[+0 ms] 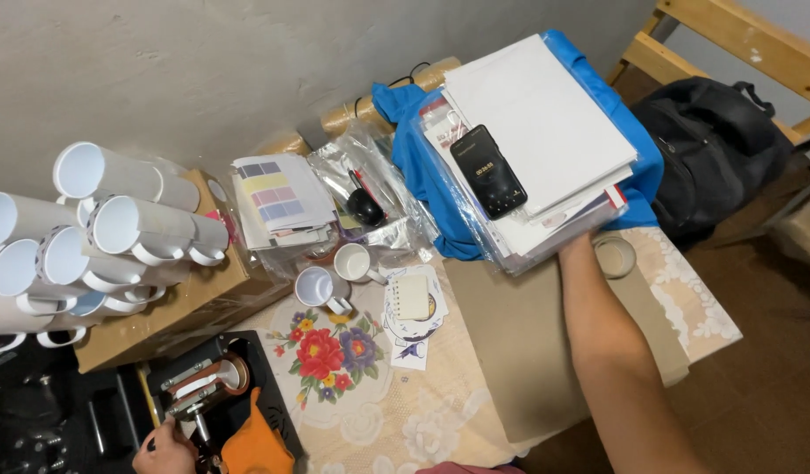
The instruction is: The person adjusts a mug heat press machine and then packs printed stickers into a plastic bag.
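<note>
My right hand [578, 256] reaches under a stack of white papers in a clear plastic sleeve [545, 123], and its fingers are hidden beneath it. A black phone [488, 171] with a lit screen lies on top of the stack, and a blue cloth [414, 167] hangs below it. My left hand [164, 449] is at the bottom left, closed on the lever of a black mug press [214, 386] that holds a white mug. An orange cloth [256, 439] lies beside the press.
Two white mugs [315, 285] stand on the floral tablecloth [322, 347] near a pile of stickers [414, 298]. Several stacked mugs [124, 228] rest on a cardboard box [203, 307]. Colour print sheets [278, 197], a tape roll [614, 256], a brown sheet [519, 351] and a black backpack [712, 149] are around.
</note>
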